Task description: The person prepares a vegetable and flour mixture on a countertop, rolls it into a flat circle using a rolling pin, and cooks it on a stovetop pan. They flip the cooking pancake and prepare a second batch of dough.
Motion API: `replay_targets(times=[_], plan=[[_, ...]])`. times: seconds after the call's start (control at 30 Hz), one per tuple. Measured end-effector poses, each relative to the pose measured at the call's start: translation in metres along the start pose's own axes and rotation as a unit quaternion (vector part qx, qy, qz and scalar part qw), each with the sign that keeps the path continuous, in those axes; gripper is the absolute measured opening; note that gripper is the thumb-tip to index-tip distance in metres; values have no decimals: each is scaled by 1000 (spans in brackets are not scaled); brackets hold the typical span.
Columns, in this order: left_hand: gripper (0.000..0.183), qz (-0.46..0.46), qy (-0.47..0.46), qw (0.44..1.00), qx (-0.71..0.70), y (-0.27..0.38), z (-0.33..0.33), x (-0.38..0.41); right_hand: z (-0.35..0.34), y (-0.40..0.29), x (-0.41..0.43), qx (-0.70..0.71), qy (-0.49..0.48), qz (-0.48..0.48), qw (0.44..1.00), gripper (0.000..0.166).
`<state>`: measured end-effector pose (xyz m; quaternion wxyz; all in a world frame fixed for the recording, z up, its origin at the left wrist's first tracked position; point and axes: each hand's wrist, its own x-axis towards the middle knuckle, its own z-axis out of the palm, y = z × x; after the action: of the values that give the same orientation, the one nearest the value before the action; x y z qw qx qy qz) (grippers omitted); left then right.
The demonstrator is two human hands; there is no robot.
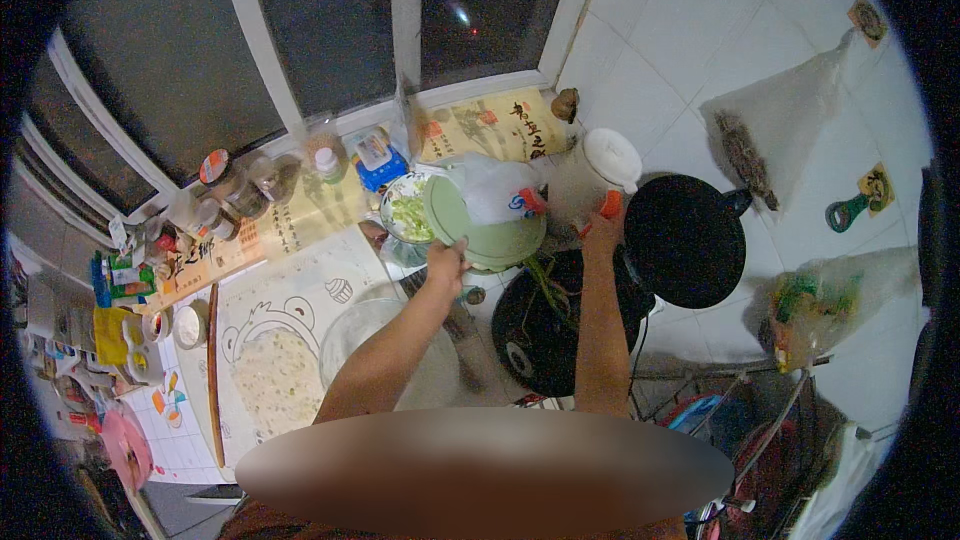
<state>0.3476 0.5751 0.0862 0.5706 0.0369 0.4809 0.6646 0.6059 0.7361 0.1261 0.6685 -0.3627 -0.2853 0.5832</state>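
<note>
My left hand [448,268] has its fingers closed on the edge of a light green round plate or lid [442,199]. Beside that edge sits a patterned bowl [388,219] of chopped pale green vegetable [409,211]. A white plastic bag [487,191] lies over a green basin [517,244]. My right hand [602,229] grips an orange-red object [611,204], its full shape hidden, next to a translucent container with a white lid [611,157]. Below my right forearm is a black electric pan [532,337], its lid [686,240] raised. Green stalks [551,285] reach over its rim.
Flattened dough with green flecks [277,375] lies on a printed mat [315,262], beside a wooden rolling pin [215,375] and a clear bowl [390,352]. Jars [244,195] line the windowsill. Bags [817,300] hang on the tiled wall at right, above a metal rack [772,420].
</note>
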Motion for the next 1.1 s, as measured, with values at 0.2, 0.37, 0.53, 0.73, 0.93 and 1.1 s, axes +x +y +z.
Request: replay_targets(times=[0.2, 0.37, 0.53, 0.73, 0.93, 1.1], plan=[[20, 27, -6, 998, -58, -7, -3, -13, 6, -34, -22, -167, 12, -147, 975, 36], [22, 27, -8, 999, -38, 0, -10, -30, -1, -29, -13, -216, 16, -130, 968, 37], [21, 26, 11, 996, -86, -3, -18, -35, -17, -23, -12, -296, 1, -121, 947, 40], [20, 59, -50, 995, -67, -9, -28, -37, 18, -5, -46, -527, 163, -483, 680, 49], [17, 52, -3, 997, -50, -6, -21, -49, 88, 42, -104, -576, -374, -385, 616, 64], [22, 87, -1, 996, -23, -4, -11, -60, 120, 55, -115, -598, -483, -359, 529, 63]])
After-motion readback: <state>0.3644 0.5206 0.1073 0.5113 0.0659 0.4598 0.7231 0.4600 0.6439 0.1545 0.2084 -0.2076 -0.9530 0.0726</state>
